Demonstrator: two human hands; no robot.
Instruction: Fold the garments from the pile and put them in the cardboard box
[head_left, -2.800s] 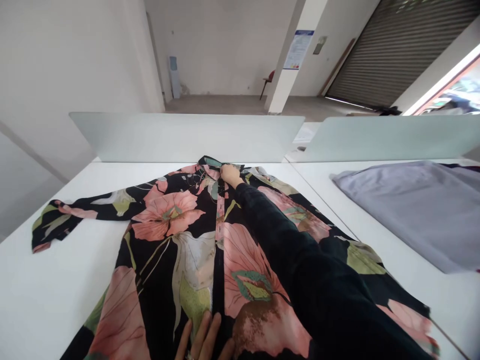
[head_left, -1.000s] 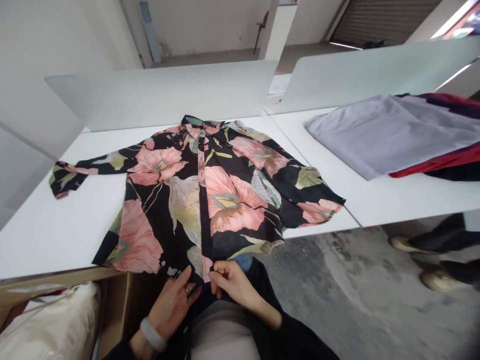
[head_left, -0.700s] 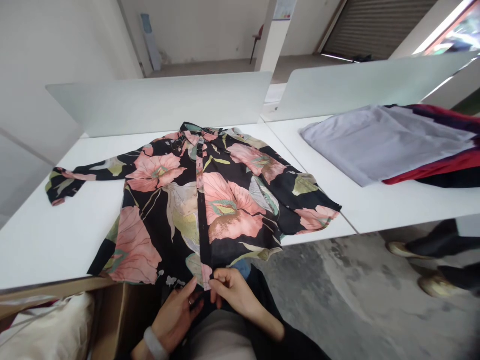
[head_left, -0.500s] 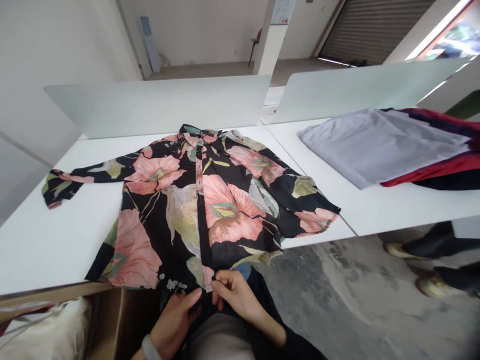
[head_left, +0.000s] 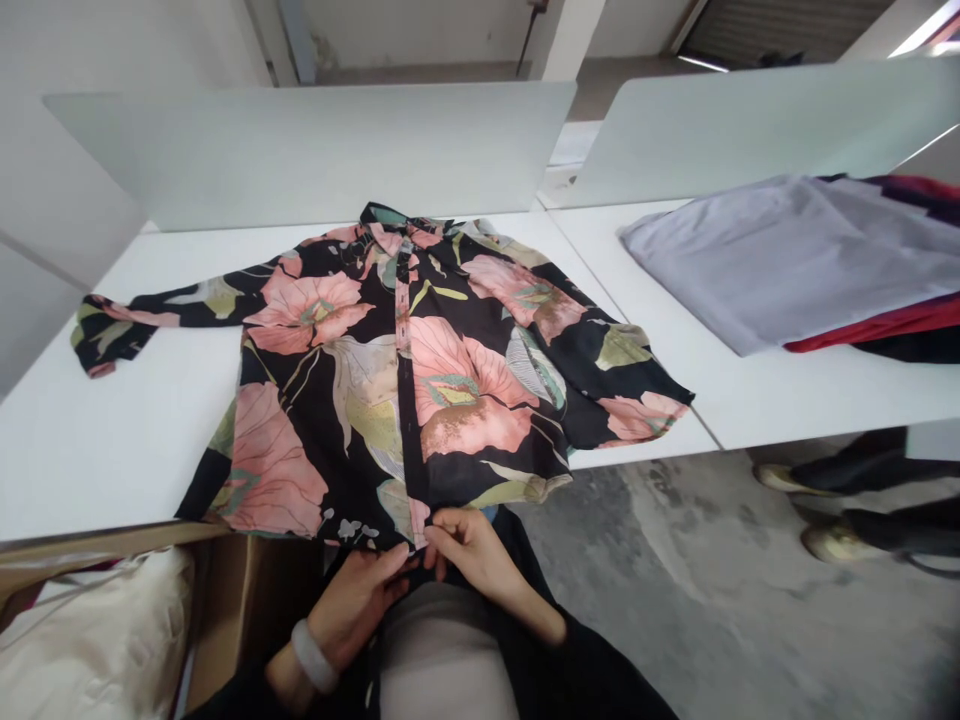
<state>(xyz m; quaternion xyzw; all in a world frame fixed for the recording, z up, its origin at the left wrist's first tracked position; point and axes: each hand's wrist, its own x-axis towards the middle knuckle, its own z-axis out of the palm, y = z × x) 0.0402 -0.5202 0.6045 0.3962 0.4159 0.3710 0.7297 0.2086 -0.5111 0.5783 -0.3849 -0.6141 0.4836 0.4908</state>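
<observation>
Black floral shirt (head_left: 367, 400) with big pink blooms lies flat, front up, on a white table (head_left: 135, 440), collar at the far side, hem at the near table edge and slightly over it. One long sleeve (head_left: 172, 310) stretches out toward the left, cuff well clear of the body. Button placket (head_left: 403, 400) runs straight down the middle. Right hand (head_left: 472, 558) is closed on the bottom end of the placket, fingertips (head_left: 431, 535) pinching the fabric at the hem. Left hand (head_left: 356, 600) sits just beside it, open, fingers (head_left: 394, 560) stretched along the hem, touching the cloth, no clear grip. Pale bangle (head_left: 313, 655) on the left wrist. Black sleeves (head_left: 592, 680) on both forearms. Next table (head_left: 787, 405) on the right holds folded grey cloth (head_left: 780, 260) on top of a red and black garment (head_left: 892, 335). Frosted divider panels (head_left: 300, 150) stand behind both tables. Cardboard box (head_left: 225, 610) with white sacking (head_left: 90, 640) sits below the near edge, lower left. Another person's shoes (head_left: 832, 545) stand on the concrete floor (head_left: 675, 600), right
</observation>
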